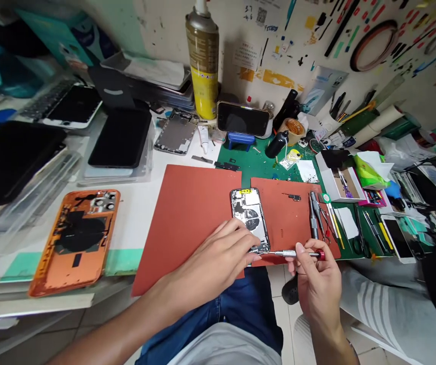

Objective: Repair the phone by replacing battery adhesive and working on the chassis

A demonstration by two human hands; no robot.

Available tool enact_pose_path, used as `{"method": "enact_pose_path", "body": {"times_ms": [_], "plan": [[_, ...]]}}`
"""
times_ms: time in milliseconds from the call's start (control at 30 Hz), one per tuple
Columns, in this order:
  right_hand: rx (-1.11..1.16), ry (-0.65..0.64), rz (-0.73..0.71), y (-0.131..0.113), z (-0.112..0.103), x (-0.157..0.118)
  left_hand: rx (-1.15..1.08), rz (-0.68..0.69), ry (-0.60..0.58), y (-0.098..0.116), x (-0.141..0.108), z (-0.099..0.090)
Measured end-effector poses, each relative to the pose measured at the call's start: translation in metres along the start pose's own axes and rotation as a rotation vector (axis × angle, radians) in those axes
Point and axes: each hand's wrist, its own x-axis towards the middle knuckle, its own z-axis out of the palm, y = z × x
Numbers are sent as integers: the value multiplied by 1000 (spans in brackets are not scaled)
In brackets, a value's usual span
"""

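Observation:
An opened smartphone (249, 213) lies on the red-brown mats with its inner parts showing. My left hand (225, 248) rests over its lower left part, fingers curled on the phone and thumb at the bottom edge. In my right hand (319, 274), closed around it, is a screwdriver (289, 253) with a silver shaft and a red end cap. It is held nearly level, with its tip at the phone's bottom edge. The fingers of my left hand partly hide that spot. A small dark part (294, 197) lies on the right mat.
Left stands an orange phone housing (84, 233). Pliers and tweezers (319, 213) lie on the right mat (279, 223). A phone (243, 119) on a blue stand, a spray can (204, 66) and a black bottle (277, 144) stand behind. Another person's striped sleeve (377, 304) is at right.

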Motion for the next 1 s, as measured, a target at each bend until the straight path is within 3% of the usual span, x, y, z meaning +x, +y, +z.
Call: {"method": "enact_pose_path", "body": {"times_ms": [133,233,367,500,600,1000], "plan": [[62,-4,9,1,-5,-2,-16,37,-50,7,8,-3],[71,75,-26,3,-16,-3,2,37,-44,8,22,-5],[63,191,-69,8,-35,-9,150,21,-49,2,57,-1],[67,220,-62,14,-48,-16,422,14,-154,-3,97,13],[80,236,-36,16,-53,-18,483,16,-179,-7,117,22],[94,240,-34,21,-64,-15,567,15,-226,-15,133,30]]}}
